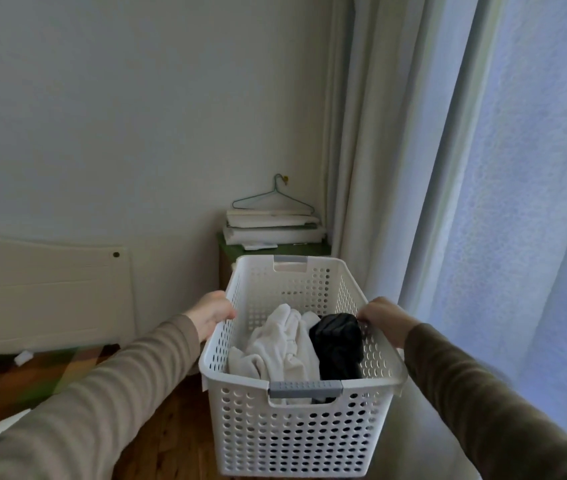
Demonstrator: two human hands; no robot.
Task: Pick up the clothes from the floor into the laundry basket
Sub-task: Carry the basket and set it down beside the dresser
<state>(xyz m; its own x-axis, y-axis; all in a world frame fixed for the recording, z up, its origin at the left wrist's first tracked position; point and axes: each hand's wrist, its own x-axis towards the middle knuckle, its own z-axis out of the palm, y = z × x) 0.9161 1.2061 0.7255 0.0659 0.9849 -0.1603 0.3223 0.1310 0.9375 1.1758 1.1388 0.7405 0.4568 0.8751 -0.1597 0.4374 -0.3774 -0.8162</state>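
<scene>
A white perforated laundry basket (pixel 296 441) with grey handle grips is held up in front of me, above the wooden floor. My left hand (pixel 212 315) grips its left rim and my right hand (pixel 384 318) grips its right rim. Inside lie a crumpled white garment (pixel 277 344) on the left and a black garment (pixel 337 344) on the right. Both arms wear brownish-grey sleeves. I see no clothes on the visible part of the floor.
A small green-topped cabinet (pixel 230 249) stands in the corner with stacked white items (pixel 271 226) and a wire hanger (pixel 275 199) on the wall above. Pale curtains (pixel 483 202) hang at the right. A cream bed board (pixel 46 292) and a checked bedcover (pixel 15 379) lie at the left.
</scene>
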